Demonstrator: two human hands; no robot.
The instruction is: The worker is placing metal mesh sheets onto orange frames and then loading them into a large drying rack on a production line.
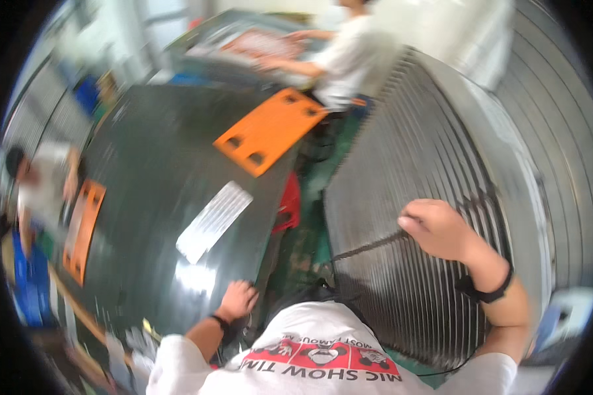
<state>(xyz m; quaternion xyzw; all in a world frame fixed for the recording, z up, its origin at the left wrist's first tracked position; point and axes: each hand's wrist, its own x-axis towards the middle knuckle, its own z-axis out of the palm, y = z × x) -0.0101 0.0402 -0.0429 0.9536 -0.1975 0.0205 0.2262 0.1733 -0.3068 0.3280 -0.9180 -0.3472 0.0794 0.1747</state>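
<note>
My right hand (435, 227) is closed, its fingers wrapped on the dark front bar of a wire shelf (369, 245) in a tall metal drying rack (402, 158). That bar sits apart from the tightly stacked shelves around it. On the left, my left hand (238, 299) rests at the near right edge of a dark green table (145, 230), fingers loosely apart with nothing in them. A pale silver-grey printed sheet (214, 220) lies on the table ahead of my left hand. Beyond it is an orange panel (270, 131) with dark cut-outs at its corners.
A co-worker in white (346, 62) leans over a workbench at the back, where a reddish sheet (260, 45) lies. Another person (43, 178) stands at the table's left side by a second orange panel (84, 230). A red object (286, 207) is between table and rack.
</note>
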